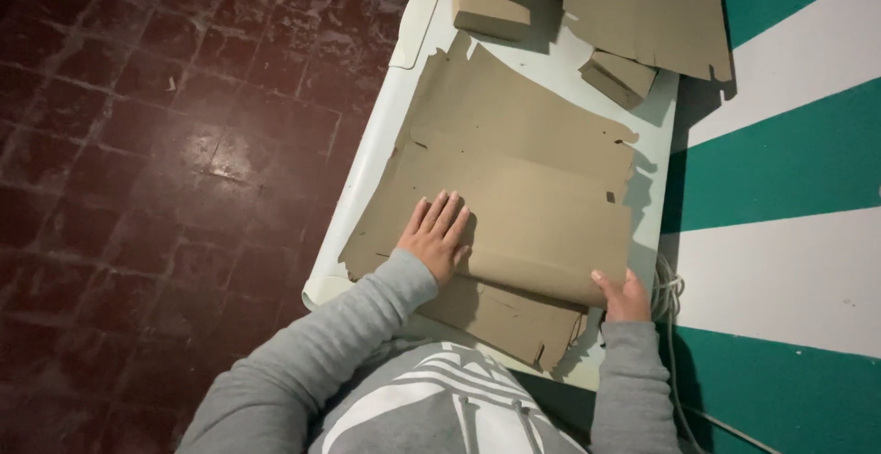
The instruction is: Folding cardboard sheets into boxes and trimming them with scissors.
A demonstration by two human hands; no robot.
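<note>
A large flat brown cardboard sheet [514,151] with cut slots lies on a white table [376,133]. Its near part is folded over into a rounded crease. My left hand [437,234] presses flat, fingers together, on the folded panel near its left end. My right hand [622,294] grips the right end of the fold at the crease, thumb on top. Grey sleeves cover both arms.
Folded cardboard boxes [491,11] and a smaller one [617,78] sit at the table's far end, beside another flat cardboard sheet [642,4]. A green and white striped wall [789,160] stands to the right, dark red floor tiles [138,142] to the left. A white cord [668,293] hangs by the table's right edge.
</note>
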